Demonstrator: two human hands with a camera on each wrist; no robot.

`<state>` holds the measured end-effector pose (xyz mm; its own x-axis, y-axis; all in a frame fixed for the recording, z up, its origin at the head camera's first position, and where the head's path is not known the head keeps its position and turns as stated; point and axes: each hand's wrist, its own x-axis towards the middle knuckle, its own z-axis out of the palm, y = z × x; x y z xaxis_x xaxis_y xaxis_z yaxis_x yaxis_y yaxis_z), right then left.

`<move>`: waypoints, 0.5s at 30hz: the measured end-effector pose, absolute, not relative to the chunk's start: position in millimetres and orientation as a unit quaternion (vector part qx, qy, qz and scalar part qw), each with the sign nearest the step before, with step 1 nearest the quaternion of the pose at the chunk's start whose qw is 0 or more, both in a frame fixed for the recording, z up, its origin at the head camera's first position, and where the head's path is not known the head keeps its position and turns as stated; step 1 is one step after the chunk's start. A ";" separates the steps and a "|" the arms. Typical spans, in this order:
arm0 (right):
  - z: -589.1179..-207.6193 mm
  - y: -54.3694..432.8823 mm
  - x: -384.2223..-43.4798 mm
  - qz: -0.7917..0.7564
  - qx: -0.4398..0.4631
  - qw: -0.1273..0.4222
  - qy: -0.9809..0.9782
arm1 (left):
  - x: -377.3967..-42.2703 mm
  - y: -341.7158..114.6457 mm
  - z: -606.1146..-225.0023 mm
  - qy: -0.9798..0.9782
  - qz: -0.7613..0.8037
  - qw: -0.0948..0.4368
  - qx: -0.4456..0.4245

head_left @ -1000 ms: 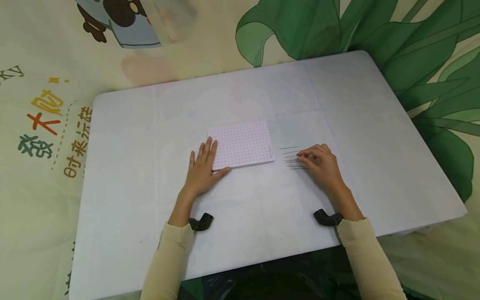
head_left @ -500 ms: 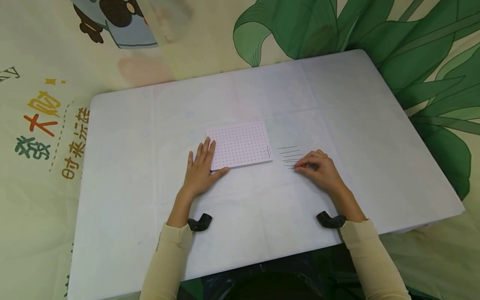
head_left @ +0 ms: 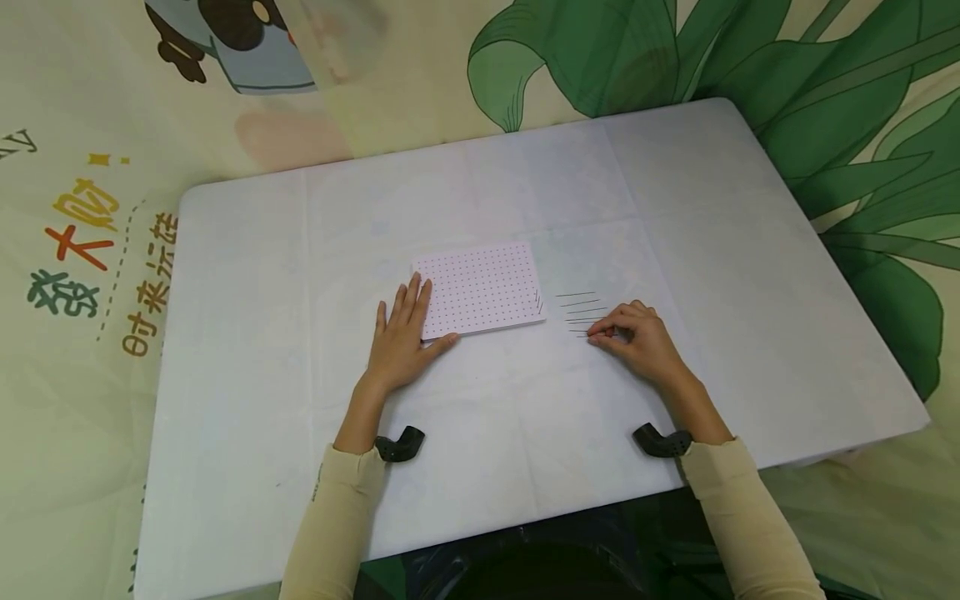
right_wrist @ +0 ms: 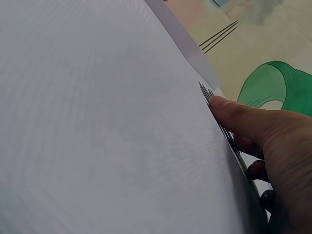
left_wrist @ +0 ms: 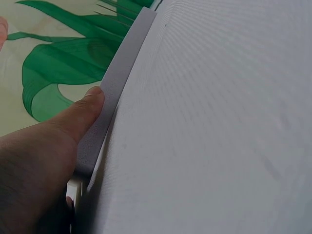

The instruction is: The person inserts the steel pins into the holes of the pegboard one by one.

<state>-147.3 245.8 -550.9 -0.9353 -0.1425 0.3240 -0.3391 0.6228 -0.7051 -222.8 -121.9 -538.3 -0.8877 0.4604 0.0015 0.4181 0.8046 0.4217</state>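
Note:
A pale pink board (head_left: 480,287) dotted with rows of small holes lies mid-table. Several thin dark needles (head_left: 582,311) lie side by side to its right. Three more needles (right_wrist: 219,36) stand upright at the board's right end. My left hand (head_left: 397,346) rests with straight fingers on the board's left end, its thumb (left_wrist: 92,100) along the front side. Over the row's near end, my right hand (head_left: 637,337) pinches the nearest needle (head_left: 579,336) between thumb and finger. The needle's right part is hidden under the fingers.
A white cloth covers the table (head_left: 255,400). Behind it hangs a printed backdrop (head_left: 420,75) with green leaves and lettering. Black wrist cameras (head_left: 401,444) stick out at both wrists, low above the cloth.
My right hand has moved toward me along the row, from its middle needles to the nearest one, and the fingertips have closed on that. The left hand stays in place on the board.

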 end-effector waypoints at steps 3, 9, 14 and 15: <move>-551.0 245.7 -147.6 0.411 0.135 0.120 -0.894 | -222.5 -122.1 -537.8 0.948 0.211 0.052 0.231; -550.7 244.5 -147.3 0.407 0.134 0.125 -0.895 | -222.1 -122.2 -536.6 0.948 0.211 0.056 0.231; -551.1 243.1 -147.3 0.405 0.129 0.127 -0.896 | -222.5 -122.4 -536.0 0.948 0.211 0.058 0.231; -551.1 242.8 -147.3 0.405 0.128 0.128 -0.896 | -222.7 -122.5 -536.2 0.948 0.210 0.059 0.231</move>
<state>-147.3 242.8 -551.1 -0.9348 -0.1257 0.3322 -0.3325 0.6386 -0.6940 -222.7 -122.5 -536.2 -0.8862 0.4631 -0.0140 0.4141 0.8051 0.4247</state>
